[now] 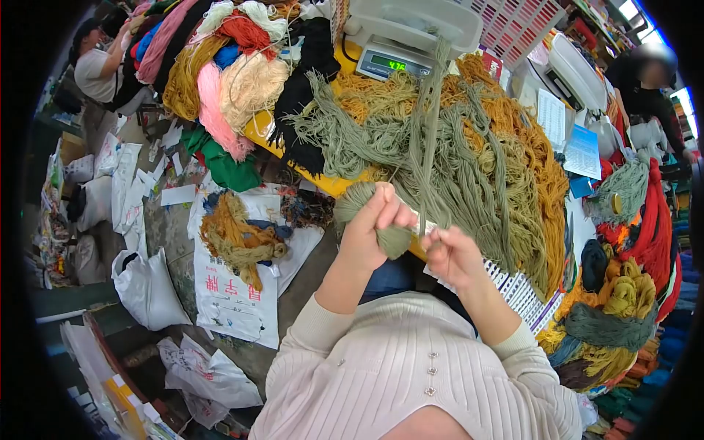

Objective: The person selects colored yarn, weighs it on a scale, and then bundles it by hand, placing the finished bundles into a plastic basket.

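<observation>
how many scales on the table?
2: one scale at top centre behind the green yarn, one scale at upper right beside the papers. Yarn piles may hide more.

Digital scale [400, 44] at back of yellow counter [258, 132], display lit green. Pink, red, mustard yarn bundles [220, 73] piled left of it. White printed sack [231, 293] on floor w/ mustard yarn [238, 238] on top.

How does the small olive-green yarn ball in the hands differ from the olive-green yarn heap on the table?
The small olive-green yarn ball is wound tight and compact; the olive-green yarn heap lies loose in long strands. The ball is gripped by the left hand; the heap rests on the yellow table. Both share one colour.
</observation>
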`<action>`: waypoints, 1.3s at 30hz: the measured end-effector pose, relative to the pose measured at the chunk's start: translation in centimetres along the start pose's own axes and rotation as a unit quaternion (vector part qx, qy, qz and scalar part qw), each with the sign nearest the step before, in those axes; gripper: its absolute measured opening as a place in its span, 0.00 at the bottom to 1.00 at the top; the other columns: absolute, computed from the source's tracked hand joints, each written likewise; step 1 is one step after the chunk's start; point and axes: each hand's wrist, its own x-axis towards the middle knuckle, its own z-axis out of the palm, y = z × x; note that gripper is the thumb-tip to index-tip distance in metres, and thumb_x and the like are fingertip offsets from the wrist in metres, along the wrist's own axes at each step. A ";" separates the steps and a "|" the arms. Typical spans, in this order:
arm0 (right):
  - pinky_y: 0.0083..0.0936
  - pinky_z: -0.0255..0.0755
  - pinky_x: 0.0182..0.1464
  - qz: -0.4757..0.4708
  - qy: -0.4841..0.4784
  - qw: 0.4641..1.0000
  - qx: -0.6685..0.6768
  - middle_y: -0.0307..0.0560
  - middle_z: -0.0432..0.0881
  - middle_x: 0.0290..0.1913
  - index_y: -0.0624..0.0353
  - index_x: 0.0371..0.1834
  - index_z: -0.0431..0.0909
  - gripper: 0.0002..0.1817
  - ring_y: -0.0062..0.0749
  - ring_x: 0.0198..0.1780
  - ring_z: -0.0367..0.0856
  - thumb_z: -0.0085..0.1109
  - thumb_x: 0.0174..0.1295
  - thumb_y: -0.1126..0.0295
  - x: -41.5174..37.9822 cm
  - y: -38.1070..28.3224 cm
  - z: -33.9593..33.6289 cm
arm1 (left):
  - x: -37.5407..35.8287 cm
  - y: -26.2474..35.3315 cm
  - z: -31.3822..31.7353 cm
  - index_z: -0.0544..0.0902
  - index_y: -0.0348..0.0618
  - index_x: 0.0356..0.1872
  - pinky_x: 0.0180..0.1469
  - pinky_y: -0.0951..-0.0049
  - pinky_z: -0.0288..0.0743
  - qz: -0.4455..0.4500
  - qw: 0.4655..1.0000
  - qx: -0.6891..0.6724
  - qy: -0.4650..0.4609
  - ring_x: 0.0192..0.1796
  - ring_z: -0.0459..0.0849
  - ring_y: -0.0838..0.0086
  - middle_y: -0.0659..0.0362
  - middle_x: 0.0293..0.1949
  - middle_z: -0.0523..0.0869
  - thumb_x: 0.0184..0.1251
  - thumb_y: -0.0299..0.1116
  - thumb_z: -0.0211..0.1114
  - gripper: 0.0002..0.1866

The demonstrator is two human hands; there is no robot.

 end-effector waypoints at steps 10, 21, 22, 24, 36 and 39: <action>0.10 0.52 0.13 -0.139 0.145 0.933 -0.298 0.33 0.67 0.15 0.61 0.22 0.70 0.07 0.14 0.13 0.60 0.49 0.54 0.70 -1.9 -5.4 -1.9 | -0.6 -1.7 1.8 0.74 0.49 0.29 0.56 0.37 0.41 -0.055 0.984 -0.131 -0.105 0.60 0.57 0.67 0.64 0.41 0.77 0.65 0.44 0.34 0.19; 0.34 0.62 0.21 -0.189 -0.099 0.479 -0.852 0.53 0.68 0.13 0.62 0.17 0.67 0.06 0.46 0.17 0.68 0.47 0.46 0.72 -2.5 -7.2 4.2 | -0.9 -3.4 2.0 0.71 0.47 0.21 0.52 0.35 0.51 -0.072 0.988 -0.115 -0.067 0.63 0.46 0.54 0.59 0.52 0.70 0.63 0.42 0.39 0.16; 0.33 0.62 0.21 -0.184 -0.088 0.497 -0.844 0.52 0.68 0.13 0.62 0.16 0.67 0.06 0.46 0.17 0.68 0.47 0.45 0.72 -2.6 -7.2 3.9 | -0.8 -3.5 2.0 0.70 0.47 0.21 0.51 0.35 0.51 -0.074 0.988 -0.113 -0.070 0.63 0.46 0.54 0.59 0.52 0.69 0.63 0.42 0.39 0.16; 0.33 0.63 0.21 -0.167 -0.075 0.543 -0.819 0.52 0.68 0.13 0.63 0.16 0.67 0.06 0.46 0.17 0.68 0.48 0.45 0.73 -3.0 -7.3 3.8 | -0.8 -3.7 1.9 0.71 0.47 0.21 0.51 0.35 0.51 -0.075 0.987 -0.112 -0.087 0.63 0.44 0.53 0.58 0.54 0.67 0.63 0.41 0.39 0.17; 0.32 0.65 0.24 -0.152 -0.104 0.625 -0.758 0.55 0.70 0.16 0.65 0.24 0.72 0.06 0.46 0.20 0.70 0.48 0.45 0.74 -3.4 -6.3 2.6 | -0.7 -4.1 2.7 0.75 0.44 0.29 0.48 0.38 0.57 -0.091 0.971 -0.125 -0.181 0.62 0.40 0.53 0.56 0.62 0.48 0.64 0.41 0.38 0.18; 0.31 0.66 0.26 -0.134 -0.107 0.645 -0.745 0.56 0.71 0.20 0.64 0.29 0.73 0.08 0.45 0.23 0.71 0.49 0.45 0.74 -3.5 -5.2 2.1 | -0.6 -4.2 2.3 0.75 0.43 0.32 0.42 0.55 0.68 -0.109 0.967 -0.154 -0.169 0.54 0.59 0.60 0.55 0.61 0.51 0.64 0.42 0.39 0.18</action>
